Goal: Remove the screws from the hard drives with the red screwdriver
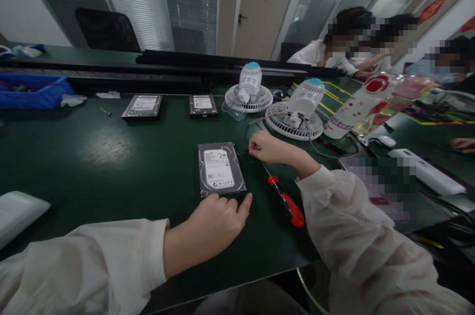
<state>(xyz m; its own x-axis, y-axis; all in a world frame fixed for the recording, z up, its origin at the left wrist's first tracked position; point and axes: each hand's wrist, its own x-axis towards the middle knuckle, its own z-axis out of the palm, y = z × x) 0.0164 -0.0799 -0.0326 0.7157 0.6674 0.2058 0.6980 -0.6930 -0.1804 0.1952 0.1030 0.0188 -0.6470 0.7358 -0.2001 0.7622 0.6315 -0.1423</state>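
A silver hard drive (220,169) lies label up on the dark green table in front of me. My left hand (215,226) rests at its near edge, fingers curled under and thumb stretched out on the mat. My right hand (267,148) sits just right of the drive's far corner, fingertips pinched together on something too small to make out. A red-handled screwdriver (285,199) lies on the table right of the drive, beneath my right forearm, held by neither hand.
Two more hard drives (143,106) (202,105) lie farther back. Two small white desk fans (249,90) (301,112) and a plastic bottle (361,107) stand to the right. A blue bin (29,91) sits far left. Other people sit at the back right.
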